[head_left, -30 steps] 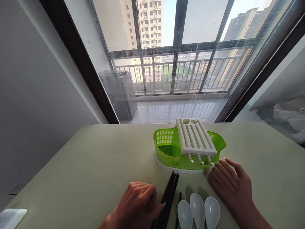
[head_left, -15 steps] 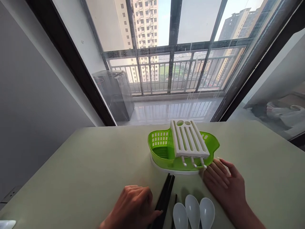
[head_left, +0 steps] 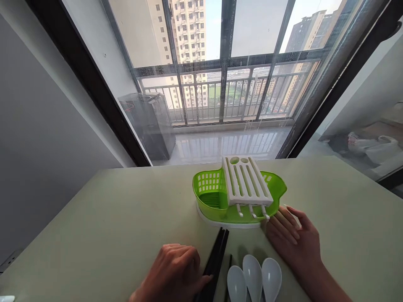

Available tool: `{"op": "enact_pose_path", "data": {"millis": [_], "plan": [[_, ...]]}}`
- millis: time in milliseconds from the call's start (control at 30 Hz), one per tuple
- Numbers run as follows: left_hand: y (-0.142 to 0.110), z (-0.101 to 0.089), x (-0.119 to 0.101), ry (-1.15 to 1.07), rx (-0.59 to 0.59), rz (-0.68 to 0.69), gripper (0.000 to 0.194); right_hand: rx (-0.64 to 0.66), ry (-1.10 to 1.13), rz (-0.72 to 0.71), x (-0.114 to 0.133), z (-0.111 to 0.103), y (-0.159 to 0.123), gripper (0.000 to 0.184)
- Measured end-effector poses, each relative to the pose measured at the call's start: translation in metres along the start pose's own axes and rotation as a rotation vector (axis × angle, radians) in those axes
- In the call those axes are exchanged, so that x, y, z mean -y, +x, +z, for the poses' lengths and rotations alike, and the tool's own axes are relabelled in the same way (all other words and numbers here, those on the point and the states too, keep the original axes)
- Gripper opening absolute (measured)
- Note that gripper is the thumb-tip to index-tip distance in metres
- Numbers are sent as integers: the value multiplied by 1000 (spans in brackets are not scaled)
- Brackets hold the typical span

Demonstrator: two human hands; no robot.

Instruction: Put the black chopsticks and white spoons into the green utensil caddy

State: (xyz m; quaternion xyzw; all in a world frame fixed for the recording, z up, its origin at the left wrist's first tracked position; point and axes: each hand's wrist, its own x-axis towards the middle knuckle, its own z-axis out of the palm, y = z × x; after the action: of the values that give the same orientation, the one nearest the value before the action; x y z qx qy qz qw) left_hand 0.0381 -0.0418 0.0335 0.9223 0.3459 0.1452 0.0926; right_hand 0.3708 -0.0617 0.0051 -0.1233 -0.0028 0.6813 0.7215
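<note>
My left hand (head_left: 176, 270) is at the front of the table, fingers curled and thumb across a bundle of black chopsticks (head_left: 218, 251). Its fingertips are hidden beneath the hand. One more black chopstick (head_left: 229, 268) lies just right of the bundle. Three white spoons (head_left: 252, 272) sit side by side, bowls away from me, between my hands. My right hand (head_left: 297, 237) rests on the table with thumb apart and fingers stretched out, their tips by the right front edge of a green basket (head_left: 208, 205). A white slotted rack (head_left: 247, 180) with several hooks spans the basket.
The pale table (head_left: 141, 209) reaches to a dark-framed glass door (head_left: 220, 138) behind the basket. At the lower left corner shows the tip of a white object (head_left: 6, 298). A grey wall (head_left: 47, 147) borders the left side.
The view has shifted slightly, so everything sits a little further left. Both hands keep their places relative to the chopsticks, spoons and basket.
</note>
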Motion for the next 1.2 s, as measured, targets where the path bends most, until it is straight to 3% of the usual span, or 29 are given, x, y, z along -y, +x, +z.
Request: {"op": "enact_pose_path", "data": {"millis": [1200], "plan": [[3, -3, -2, -78, -16, 7, 36, -25, -36, -19, 0, 1, -1, 39]]}}
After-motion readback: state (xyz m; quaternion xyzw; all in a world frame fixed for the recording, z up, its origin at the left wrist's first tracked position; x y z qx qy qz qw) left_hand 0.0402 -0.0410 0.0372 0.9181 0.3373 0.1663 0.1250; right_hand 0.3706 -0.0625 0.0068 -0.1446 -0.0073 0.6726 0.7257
